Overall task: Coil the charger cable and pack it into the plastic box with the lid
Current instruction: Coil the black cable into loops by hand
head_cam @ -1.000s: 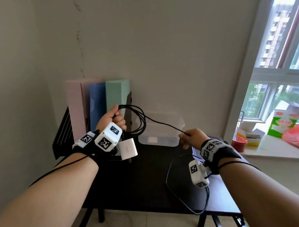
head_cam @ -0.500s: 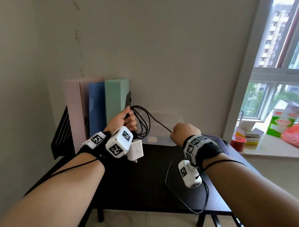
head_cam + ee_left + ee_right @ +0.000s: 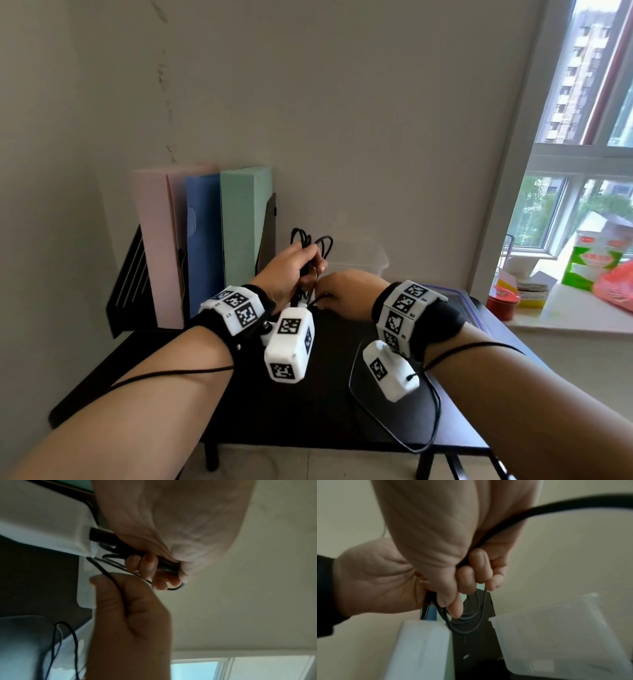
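My left hand [image 3: 291, 270] grips a bundle of black charger cable [image 3: 310, 241], and its loops stand up above the fist. The fingers [image 3: 149, 563] are curled round the strands. The white charger brick [image 3: 42, 520] hangs just below that hand and shows again [image 3: 423, 649] in the right wrist view. My right hand [image 3: 346, 291] sits right against the left and pinches the cable's free length [image 3: 530, 512], which runs off past the wrist. A loose tail [image 3: 356, 387] loops over the black table. The clear plastic box [image 3: 370, 260] stands open behind both hands. Its lid [image 3: 459, 301] lies to the right.
Pink, blue and green folders [image 3: 205, 240] stand in a black rack at the back left, close to my left hand. The wall is right behind the box. A window sill on the right carries a red tin [image 3: 501, 303] and a green carton [image 3: 596, 260].
My right hand has swung left with the cable, from an arm's width away to touching the left hand. Both hands have dropped lower, and the stretched cable span has closed into the bundle.
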A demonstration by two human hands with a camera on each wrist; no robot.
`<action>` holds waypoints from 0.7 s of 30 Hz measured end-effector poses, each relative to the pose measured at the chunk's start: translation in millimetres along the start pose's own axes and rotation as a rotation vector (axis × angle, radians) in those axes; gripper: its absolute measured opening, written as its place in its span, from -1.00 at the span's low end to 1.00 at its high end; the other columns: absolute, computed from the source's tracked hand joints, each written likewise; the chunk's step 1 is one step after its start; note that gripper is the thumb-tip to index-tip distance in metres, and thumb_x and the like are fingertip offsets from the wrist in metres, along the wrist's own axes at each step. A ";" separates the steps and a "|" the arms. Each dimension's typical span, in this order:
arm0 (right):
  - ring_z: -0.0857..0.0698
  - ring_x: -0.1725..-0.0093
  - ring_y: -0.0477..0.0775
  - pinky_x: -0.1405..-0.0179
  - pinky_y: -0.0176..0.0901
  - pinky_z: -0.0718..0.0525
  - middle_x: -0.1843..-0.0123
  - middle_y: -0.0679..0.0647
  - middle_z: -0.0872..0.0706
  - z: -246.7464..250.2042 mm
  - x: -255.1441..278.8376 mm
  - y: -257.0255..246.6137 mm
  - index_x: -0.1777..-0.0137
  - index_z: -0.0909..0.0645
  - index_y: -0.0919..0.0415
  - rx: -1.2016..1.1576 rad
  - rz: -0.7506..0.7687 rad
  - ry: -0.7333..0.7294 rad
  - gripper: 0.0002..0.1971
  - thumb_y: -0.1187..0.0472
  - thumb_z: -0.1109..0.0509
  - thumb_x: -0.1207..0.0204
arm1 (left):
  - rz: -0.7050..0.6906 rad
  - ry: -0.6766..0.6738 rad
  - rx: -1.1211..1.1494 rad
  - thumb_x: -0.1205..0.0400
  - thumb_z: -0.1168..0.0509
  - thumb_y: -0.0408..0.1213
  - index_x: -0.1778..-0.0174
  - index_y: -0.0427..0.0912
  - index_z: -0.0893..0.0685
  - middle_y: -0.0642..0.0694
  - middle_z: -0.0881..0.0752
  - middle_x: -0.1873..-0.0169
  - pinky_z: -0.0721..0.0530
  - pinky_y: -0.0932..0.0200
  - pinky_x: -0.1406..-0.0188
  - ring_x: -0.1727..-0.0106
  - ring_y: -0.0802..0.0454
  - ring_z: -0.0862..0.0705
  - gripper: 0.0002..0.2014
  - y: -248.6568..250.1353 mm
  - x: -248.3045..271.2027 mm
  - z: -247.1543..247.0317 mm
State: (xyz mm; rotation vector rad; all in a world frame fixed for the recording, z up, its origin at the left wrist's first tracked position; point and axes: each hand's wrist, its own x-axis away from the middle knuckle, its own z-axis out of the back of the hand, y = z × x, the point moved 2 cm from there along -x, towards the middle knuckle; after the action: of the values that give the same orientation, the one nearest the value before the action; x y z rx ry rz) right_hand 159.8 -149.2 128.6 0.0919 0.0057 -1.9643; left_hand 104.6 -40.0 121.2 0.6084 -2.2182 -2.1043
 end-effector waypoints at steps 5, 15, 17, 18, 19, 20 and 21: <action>-0.72 -0.03 0.07 0.04 -0.07 -0.67 -0.03 0.00 -0.78 17.4 9.1 2.1 -0.09 -0.69 -0.01 0.050 0.022 0.242 -0.73 -0.10 -0.30 -0.54 | -0.015 0.051 -0.345 -0.69 -0.05 -0.13 0.30 -0.07 -0.40 -0.05 -0.46 0.42 -0.36 0.22 0.39 0.45 0.09 -0.37 -0.75 0.3 1.8 -3.5; -0.49 0.36 -0.07 0.43 -0.26 -0.37 0.34 -0.15 -0.51 25.2 14.0 21.4 0.09 -0.49 0.02 -0.268 -0.111 0.572 -0.64 -0.20 -0.47 -0.35 | 0.152 -0.161 0.083 -0.71 0.06 -0.07 0.32 -0.14 -0.38 0.07 -0.34 0.74 -0.16 0.34 0.66 0.71 0.20 -0.23 -0.66 -7.1 5.4 -6.0; -0.53 0.14 -0.18 0.20 -0.33 -0.49 0.07 -0.19 -0.54 20.3 13.7 29.8 -0.16 -0.54 -0.09 -0.409 -0.112 0.585 -0.62 -0.18 -0.44 -0.39 | 0.203 -0.197 0.087 -0.68 0.09 0.07 0.37 -0.17 -0.45 0.06 -0.28 0.76 -0.08 0.29 0.62 0.73 0.19 -0.16 -0.54 -6.3 6.9 -6.2; -0.54 -0.03 -0.19 -0.01 -0.29 -0.54 -0.10 -0.15 -0.56 18.1 12.3 32.5 -0.27 -0.52 -0.15 -0.482 -0.087 0.559 -0.59 -0.15 -0.42 -0.43 | 0.220 -0.205 0.079 -0.66 0.10 0.13 0.37 -0.17 -0.47 0.07 -0.26 0.77 -0.06 0.28 0.63 0.74 0.19 -0.15 -0.49 -5.6 7.6 -6.8; -0.54 -0.18 -0.18 -0.20 -0.24 -0.54 -0.22 -0.11 -0.56 16.2 11.1 33.6 -0.34 -0.52 -0.15 -0.552 -0.051 0.520 -0.58 -0.10 -0.40 -0.48 | 0.227 -0.210 0.069 -0.64 0.09 0.17 0.38 -0.17 -0.48 0.07 -0.26 0.78 -0.06 0.29 0.65 0.76 0.19 -0.15 -0.47 -4.8 7.8 -7.8; -0.55 -0.23 -0.20 -0.29 -0.24 -0.51 -0.25 -0.11 -0.58 14.8 9.2 34.4 -0.36 -0.54 -0.10 -0.614 -0.018 0.473 -0.61 -0.04 -0.37 -0.53 | 0.225 -0.215 0.063 -0.62 0.07 0.20 0.39 -0.16 -0.48 0.07 -0.26 0.79 -0.07 0.31 0.66 0.77 0.19 -0.14 -0.47 -4.1 7.9 -8.8; -0.59 -0.15 -0.29 -0.25 -0.34 -0.51 -0.16 -0.16 -0.63 14.4 8.0 34.7 -0.33 -0.58 -0.02 -0.675 0.006 0.424 -0.66 0.01 -0.34 -0.57 | 0.218 -0.217 0.061 -0.59 0.03 0.23 0.40 -0.15 -0.47 0.08 -0.26 0.79 -0.06 0.31 0.66 0.78 0.20 -0.14 -0.48 -3.9 7.7 -8.5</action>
State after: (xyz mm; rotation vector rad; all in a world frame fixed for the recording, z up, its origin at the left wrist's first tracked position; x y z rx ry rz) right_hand 187.9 -170.6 143.8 0.0604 0.9315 -1.8079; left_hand 100.9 -50.5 116.3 0.1346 -2.3399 -2.0854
